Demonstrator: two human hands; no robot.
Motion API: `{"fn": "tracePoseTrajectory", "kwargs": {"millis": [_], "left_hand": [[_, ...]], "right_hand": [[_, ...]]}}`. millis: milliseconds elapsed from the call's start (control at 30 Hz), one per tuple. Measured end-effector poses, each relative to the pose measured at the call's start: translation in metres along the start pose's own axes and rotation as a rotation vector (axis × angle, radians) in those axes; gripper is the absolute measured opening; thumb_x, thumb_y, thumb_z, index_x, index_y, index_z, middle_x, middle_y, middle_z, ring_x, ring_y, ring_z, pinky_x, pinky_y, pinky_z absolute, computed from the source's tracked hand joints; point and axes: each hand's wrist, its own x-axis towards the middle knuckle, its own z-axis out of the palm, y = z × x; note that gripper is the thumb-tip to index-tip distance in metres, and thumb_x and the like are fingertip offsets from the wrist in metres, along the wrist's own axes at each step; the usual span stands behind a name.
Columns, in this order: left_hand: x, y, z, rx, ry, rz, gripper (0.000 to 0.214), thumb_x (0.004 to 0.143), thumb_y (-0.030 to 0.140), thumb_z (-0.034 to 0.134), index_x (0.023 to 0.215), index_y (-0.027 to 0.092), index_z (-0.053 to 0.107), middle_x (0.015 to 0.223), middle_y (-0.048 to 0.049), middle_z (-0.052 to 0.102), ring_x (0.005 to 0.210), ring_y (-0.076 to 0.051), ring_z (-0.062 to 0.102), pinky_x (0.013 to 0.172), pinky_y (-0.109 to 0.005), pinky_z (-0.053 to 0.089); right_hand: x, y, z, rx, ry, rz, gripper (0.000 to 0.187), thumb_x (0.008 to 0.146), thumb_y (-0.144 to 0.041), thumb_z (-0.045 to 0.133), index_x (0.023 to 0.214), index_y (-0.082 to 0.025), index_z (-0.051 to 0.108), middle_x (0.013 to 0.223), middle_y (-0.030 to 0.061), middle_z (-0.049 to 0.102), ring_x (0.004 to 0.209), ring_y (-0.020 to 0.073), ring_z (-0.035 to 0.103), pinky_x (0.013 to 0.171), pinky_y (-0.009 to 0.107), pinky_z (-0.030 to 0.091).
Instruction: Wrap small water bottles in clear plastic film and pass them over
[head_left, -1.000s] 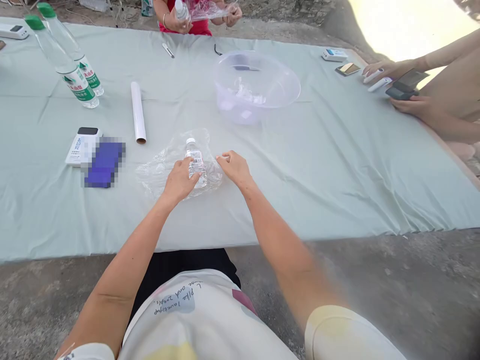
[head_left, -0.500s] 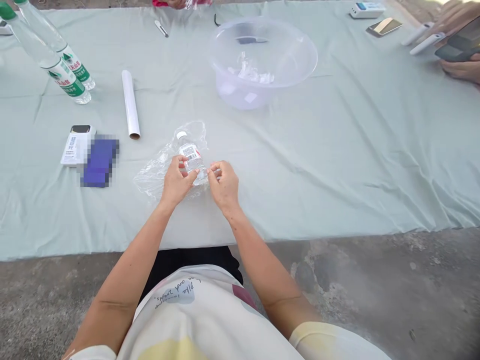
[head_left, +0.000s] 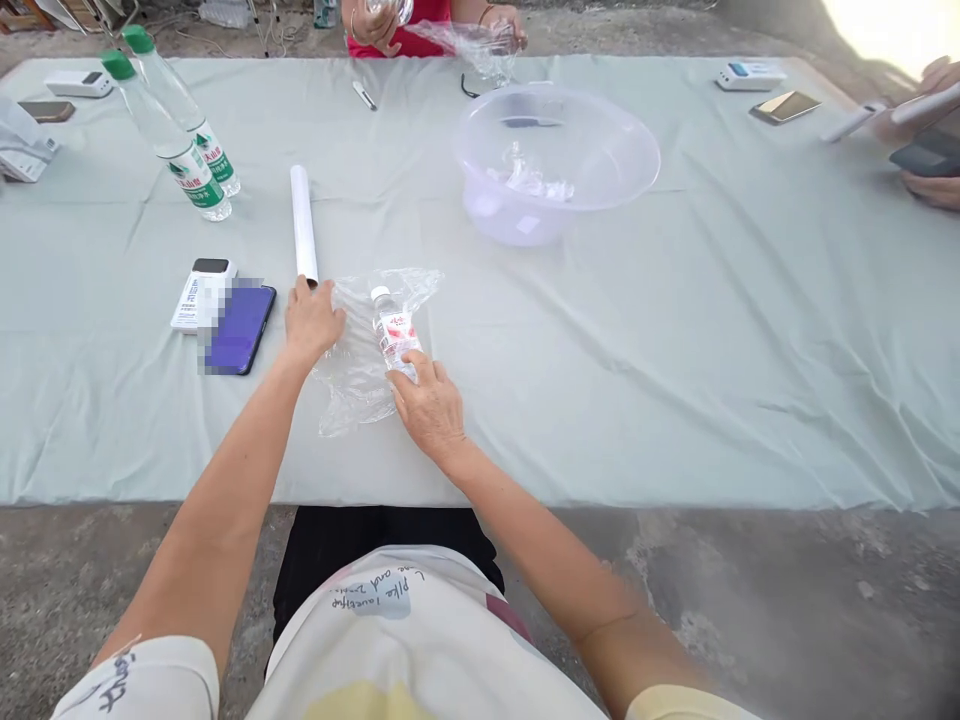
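A small clear bottle with a white cap and a red-and-white label lies on a crumpled sheet of clear plastic film. My right hand grips its lower end, thumb on one side and fingers on the other. At the film's upper left edge, my left hand has curled fingers that appear to pinch the film; the fingertips are partly hidden. Just beyond them is the near end of a white roll lying lengthwise.
To the left are a purple phone, a white boxy device and two large water bottles. A translucent basin holds crumpled clear plastic. Another person's hands hold clear items across the table; someone else's hand shows at right.
My left hand has left the bottle and moved left to the film's edge. My right hand has taken hold of the bottle's lower end. The film is spread further, and the bottle's label has turned.
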Motion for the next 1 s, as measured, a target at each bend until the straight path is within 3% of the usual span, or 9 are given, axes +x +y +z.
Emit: {"fn": "tracePoseTrajectory", "kwargs": {"millis": [100,200,300,367,500,600,767,900,1000], "left_hand": [[-0.004,-0.002,-0.011,0.068,0.152,0.038,0.042,0.089,0.023,0.053,0.13,0.014,0.061,0.144,-0.0221,0.049,0.132,-0.039,0.048,0.107,-0.053,0.04],[-0.027,0.014,-0.008,-0.069,0.209,0.335,0.033,0.094,0.024,0.045,0.118,0.017,0.066,0.126,-0.015,0.064,0.118,-0.027,0.059,0.101,-0.041,0.045],[-0.045,0.04,0.009,-0.154,-0.154,0.829,0.03,0.097,0.027,0.043,0.106,0.022,0.071,0.11,-0.007,0.071,0.105,-0.02,0.064,0.093,-0.033,0.048],[-0.044,0.052,0.019,-0.085,-0.31,0.936,0.032,0.097,0.029,0.041,0.097,0.021,0.073,0.101,-0.0056,0.073,0.101,-0.021,0.064,0.096,-0.037,0.046],[-0.025,0.04,0.021,0.076,-0.196,0.732,0.032,0.097,0.035,0.047,0.099,0.019,0.075,0.107,-0.0107,0.073,0.116,-0.028,0.06,0.108,-0.05,0.036],[-0.015,0.001,0.008,0.166,-0.059,0.591,0.032,0.091,0.033,0.057,0.12,0.024,0.07,0.139,-0.012,0.06,0.137,-0.031,0.045,0.117,-0.055,0.023],[-0.031,-0.054,-0.023,0.346,0.032,0.145,0.031,0.092,0.029,0.055,0.116,0.016,0.07,0.139,-0.0165,0.057,0.143,-0.039,0.034,0.117,-0.058,0.022],[-0.058,-0.044,-0.032,0.11,0.166,0.211,0.031,0.096,0.023,0.043,0.114,0.017,0.067,0.132,-0.0139,0.061,0.133,-0.033,0.048,0.112,-0.051,0.032],[-0.062,-0.025,-0.021,-0.205,-0.017,0.244,0.027,0.094,0.02,0.041,0.102,0.022,0.066,0.106,-0.0089,0.069,0.099,-0.026,0.064,0.089,-0.039,0.048]], "right_hand": [[0.003,-0.006,-0.002,-0.048,-0.098,-0.069,0.023,0.092,-0.009,0.051,0.087,-0.019,0.071,0.127,0.0093,0.059,0.078,0.0169,0.047,0.059,0.029,0.037],[0.005,-0.009,-0.001,-0.08,-0.15,-0.076,0.022,0.092,-0.013,0.051,0.086,-0.018,0.071,0.127,0.0113,0.06,0.079,0.0184,0.048,0.058,0.03,0.036],[0.007,-0.01,0.002,-0.09,-0.189,-0.021,0.025,0.092,-0.014,0.05,0.105,-0.017,0.071,0.12,0.0154,0.062,0.084,0.0226,0.051,0.058,0.032,0.037],[0.008,-0.01,0.002,-0.093,-0.195,0.029,0.03,0.091,-0.015,0.05,0.115,-0.014,0.069,0.116,0.0173,0.063,0.092,0.026,0.053,0.058,0.031,0.038],[0.007,-0.011,-0.002,-0.114,-0.154,-0.023,0.025,0.095,-0.019,0.049,0.104,-0.018,0.072,0.122,0.0142,0.061,0.09,0.0226,0.053,0.062,0.03,0.042],[0.004,-0.015,-0.005,-0.137,-0.144,-0.111,0.018,0.094,-0.021,0.054,0.093,-0.02,0.072,0.124,0.0117,0.06,0.084,0.019,0.05,0.068,0.03,0.043],[0.001,-0.026,-0.006,-0.169,-0.197,-0.166,0.012,0.091,-0.023,0.06,0.085,-0.019,0.071,0.125,0.0112,0.058,0.082,0.0183,0.049,0.059,0.029,0.039],[0.005,-0.042,-0.006,-0.18,-0.248,-0.205,0.014,0.092,-0.023,0.058,0.083,-0.019,0.069,0.124,0.0115,0.06,0.083,0.0197,0.053,0.057,0.031,0.043],[0.004,-0.055,-0.006,-0.182,-0.316,-0.185,0.011,0.092,-0.026,0.06,0.089,-0.02,0.069,0.118,0.0112,0.064,0.085,0.0219,0.058,0.06,0.033,0.048]]}}
